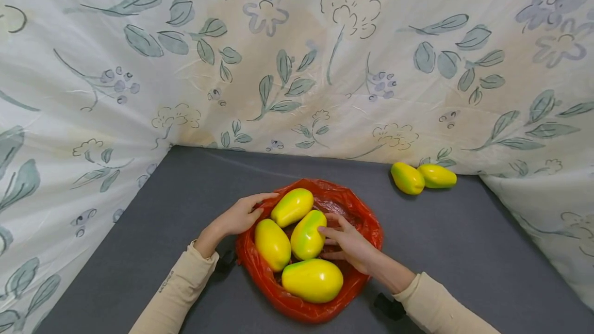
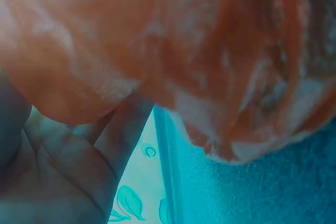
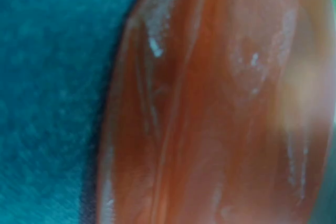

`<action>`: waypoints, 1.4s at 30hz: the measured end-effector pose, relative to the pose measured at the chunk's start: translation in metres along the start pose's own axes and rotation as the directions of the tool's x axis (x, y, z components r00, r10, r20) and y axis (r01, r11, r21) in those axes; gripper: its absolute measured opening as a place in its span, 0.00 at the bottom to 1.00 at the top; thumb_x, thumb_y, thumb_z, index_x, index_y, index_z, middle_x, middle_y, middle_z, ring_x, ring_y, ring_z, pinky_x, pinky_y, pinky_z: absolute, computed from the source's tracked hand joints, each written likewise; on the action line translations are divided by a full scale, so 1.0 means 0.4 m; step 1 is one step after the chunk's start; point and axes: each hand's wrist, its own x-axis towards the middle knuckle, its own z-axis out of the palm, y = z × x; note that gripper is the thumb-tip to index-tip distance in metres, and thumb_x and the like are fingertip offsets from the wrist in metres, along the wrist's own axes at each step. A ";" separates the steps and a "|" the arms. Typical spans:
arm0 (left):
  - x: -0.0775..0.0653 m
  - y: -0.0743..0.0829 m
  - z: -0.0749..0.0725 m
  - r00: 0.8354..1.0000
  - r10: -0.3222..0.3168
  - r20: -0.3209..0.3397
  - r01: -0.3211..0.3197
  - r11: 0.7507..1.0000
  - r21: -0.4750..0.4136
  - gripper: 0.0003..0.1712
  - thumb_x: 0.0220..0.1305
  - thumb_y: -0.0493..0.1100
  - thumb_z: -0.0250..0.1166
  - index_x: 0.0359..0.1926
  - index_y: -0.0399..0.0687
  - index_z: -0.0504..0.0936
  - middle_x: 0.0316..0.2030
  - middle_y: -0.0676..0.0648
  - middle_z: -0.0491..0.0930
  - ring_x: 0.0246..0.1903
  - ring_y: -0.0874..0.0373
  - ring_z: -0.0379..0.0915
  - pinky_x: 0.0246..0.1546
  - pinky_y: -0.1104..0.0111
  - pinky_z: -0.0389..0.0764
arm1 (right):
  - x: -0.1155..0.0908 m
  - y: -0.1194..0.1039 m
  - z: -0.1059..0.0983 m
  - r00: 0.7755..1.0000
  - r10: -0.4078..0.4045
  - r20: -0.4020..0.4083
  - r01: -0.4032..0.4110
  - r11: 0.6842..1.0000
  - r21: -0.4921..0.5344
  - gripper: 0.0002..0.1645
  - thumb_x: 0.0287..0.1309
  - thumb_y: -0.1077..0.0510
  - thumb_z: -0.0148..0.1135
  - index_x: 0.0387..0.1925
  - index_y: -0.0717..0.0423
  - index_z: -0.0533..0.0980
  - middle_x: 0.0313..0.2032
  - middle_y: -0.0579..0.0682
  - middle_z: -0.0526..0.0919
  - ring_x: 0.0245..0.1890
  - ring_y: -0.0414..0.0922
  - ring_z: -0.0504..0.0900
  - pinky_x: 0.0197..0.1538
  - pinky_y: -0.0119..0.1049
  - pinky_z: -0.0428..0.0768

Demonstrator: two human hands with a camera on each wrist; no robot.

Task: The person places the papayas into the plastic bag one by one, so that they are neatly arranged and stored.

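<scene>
A red plastic bag (image 1: 313,313) lies wide with its mouth up, with several glossy yellow fruits in it, mango- or papaya-shaped. My left hand (image 1: 238,216) holds the bag's left rim, its fingers along the edge; the left wrist view shows the palm (image 2: 58,177) under the thin red plastic (image 2: 105,66). Inside the bag, my right hand (image 1: 350,246) has its fingers spread against the right side of the middle fruit (image 1: 308,236), which is tinged green. Around that one lie an upper fruit (image 1: 292,207), a left fruit (image 1: 273,245) and a lower fruit (image 1: 313,280).
Two more yellow fruits, one (image 1: 407,178) beside the other (image 1: 437,176), lie at the back right of the dark grey table (image 1: 445,251). A floral cloth (image 1: 278,66) hangs behind and along both sides. The right wrist view is filled mostly by the bag's outside (image 3: 210,103).
</scene>
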 end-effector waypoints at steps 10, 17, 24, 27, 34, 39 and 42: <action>-0.007 0.010 -0.009 0.999 0.011 0.048 -0.012 0.999 0.031 0.27 0.67 0.28 0.51 0.67 0.40 0.67 0.62 0.37 0.68 0.49 0.47 0.69 0.52 0.56 0.71 | 0.009 0.008 -0.006 1.000 0.009 -0.019 -0.009 1.000 0.024 0.36 0.64 0.48 0.58 0.66 0.55 0.55 0.54 0.61 0.69 0.47 0.53 0.75 0.47 0.47 0.79; -0.004 0.013 -0.018 0.994 0.075 0.077 -0.082 0.992 0.095 0.26 0.66 0.27 0.51 0.66 0.37 0.67 0.61 0.37 0.69 0.57 0.44 0.67 0.58 0.50 0.66 | 0.008 -0.001 -0.012 1.000 0.004 -0.018 -0.003 1.000 0.016 0.35 0.65 0.49 0.57 0.66 0.56 0.56 0.53 0.60 0.70 0.47 0.53 0.75 0.46 0.47 0.79; -0.003 0.012 -0.020 0.993 0.085 0.085 -0.094 0.990 0.108 0.26 0.67 0.27 0.51 0.66 0.37 0.68 0.61 0.37 0.69 0.57 0.44 0.67 0.57 0.51 0.67 | 0.002 -0.009 -0.019 1.000 0.000 -0.021 0.000 1.000 0.012 0.34 0.66 0.49 0.56 0.66 0.58 0.56 0.53 0.59 0.71 0.46 0.52 0.75 0.47 0.48 0.79; 0.000 0.014 -0.018 0.991 0.093 0.092 -0.103 0.989 0.107 0.26 0.66 0.27 0.51 0.65 0.38 0.68 0.60 0.38 0.69 0.57 0.43 0.67 0.57 0.51 0.67 | 0.000 -0.011 -0.027 0.999 -0.003 -0.038 0.003 1.000 0.004 0.33 0.66 0.50 0.56 0.65 0.59 0.57 0.53 0.60 0.70 0.47 0.52 0.75 0.47 0.49 0.78; -0.002 0.012 -0.018 0.991 0.076 0.107 -0.091 0.986 0.138 0.26 0.66 0.27 0.52 0.65 0.38 0.69 0.60 0.37 0.69 0.57 0.43 0.67 0.57 0.51 0.67 | -0.002 -0.032 -0.071 0.994 -0.050 -0.098 0.044 0.997 -0.065 0.35 0.68 0.51 0.53 0.68 0.60 0.53 0.60 0.64 0.61 0.53 0.58 0.71 0.49 0.48 0.78; -0.005 0.012 -0.019 0.990 0.079 0.116 -0.094 0.986 0.136 0.26 0.66 0.27 0.52 0.65 0.38 0.68 0.60 0.37 0.69 0.56 0.43 0.67 0.57 0.50 0.68 | -0.012 -0.056 -0.129 0.988 -0.091 -0.127 0.078 0.991 -0.107 0.36 0.69 0.49 0.51 0.69 0.60 0.50 0.62 0.65 0.59 0.57 0.62 0.67 0.51 0.49 0.76; -0.004 0.009 -0.019 0.989 0.083 0.121 -0.100 0.985 0.138 0.26 0.66 0.27 0.52 0.65 0.37 0.68 0.59 0.37 0.70 0.56 0.43 0.68 0.57 0.51 0.68 | -0.018 -0.063 -0.171 0.979 -0.122 -0.165 0.102 0.987 -0.125 0.38 0.69 0.46 0.51 0.69 0.62 0.50 0.62 0.66 0.60 0.57 0.61 0.67 0.51 0.47 0.77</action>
